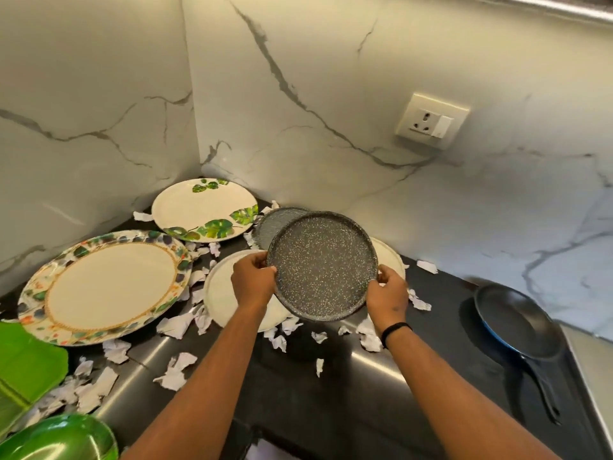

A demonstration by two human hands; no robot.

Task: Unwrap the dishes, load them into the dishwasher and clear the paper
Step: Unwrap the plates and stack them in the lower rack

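We grip the speckled grey plate (322,266) with both hands, left (253,281) at nine o'clock, right (388,295) at three (no writing legible anywhere), above the paper-strewn desk (298,386)

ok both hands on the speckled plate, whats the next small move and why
Probably carry the speckled plate away toward the dishwasher: the left hand and right hand grip its opposite rims, it is bare of paper and held above the cream plate.

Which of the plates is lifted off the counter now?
The dark speckled plate, gripped at its rim by the left hand and the right hand. The other plates all lie flat on the counter.
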